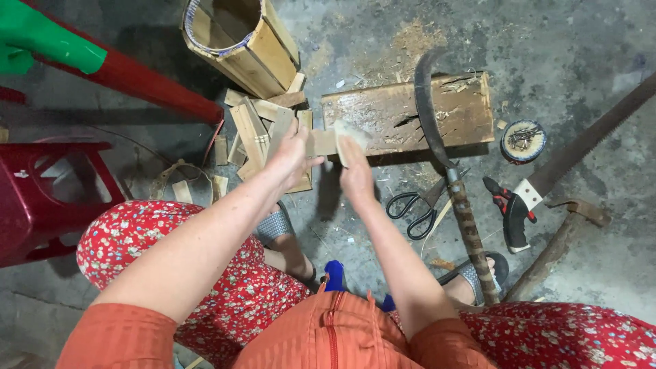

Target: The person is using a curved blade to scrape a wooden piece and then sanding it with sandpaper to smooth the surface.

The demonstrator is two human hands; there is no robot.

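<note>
Grey concrete floor (pixel 581 55), red plastic stool (pixel 41 198)

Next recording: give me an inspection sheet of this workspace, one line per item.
Surface: grey concrete floor, sawdust scattered.
Job's things: flat pale wooden slat, held over the worn wooden chopping block.
Clutter: curved sickle blade with wrapped handle, black scissors, long handsaw, loose wooden offcuts, round slatted wooden bucket, small round tin.
Hands: left hand grips the slat; right hand presses a pale pad on it.
Cables: nothing seen.
Surroundings: red plastic stool.
</note>
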